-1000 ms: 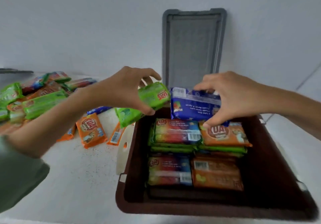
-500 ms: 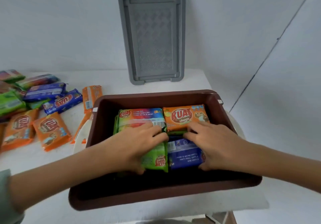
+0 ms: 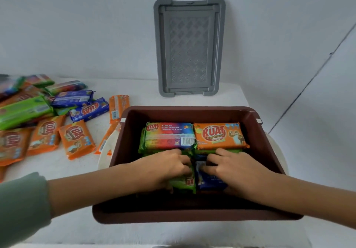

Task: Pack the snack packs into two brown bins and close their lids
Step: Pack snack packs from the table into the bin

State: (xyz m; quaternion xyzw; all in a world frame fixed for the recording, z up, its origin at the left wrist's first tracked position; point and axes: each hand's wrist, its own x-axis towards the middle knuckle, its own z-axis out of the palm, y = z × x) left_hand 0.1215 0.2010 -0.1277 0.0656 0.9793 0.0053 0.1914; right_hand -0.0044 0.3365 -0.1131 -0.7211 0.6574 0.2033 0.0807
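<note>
Two hands inside rectangular brown plastic bin (image 3: 269,151) on white bench (image 3: 77,170), left hand (image 3: 169,168) pressed onto glossy green pack (image 3: 184,183), right hand (image 3: 233,168) onto blue pack (image 3: 209,182), loose foil packs (image 3: 48,117) heaped left, ribbed grey lid (image 3: 189,45) upright against wall.

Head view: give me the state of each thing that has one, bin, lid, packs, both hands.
Brown bin: open, partly filled.
Grey lid: off, leaning upright on wall.
Green pack: in bin, under left hand.
Blue pack: in bin, under right hand.
Loose packs: unpacked on table, left of bin.
</note>
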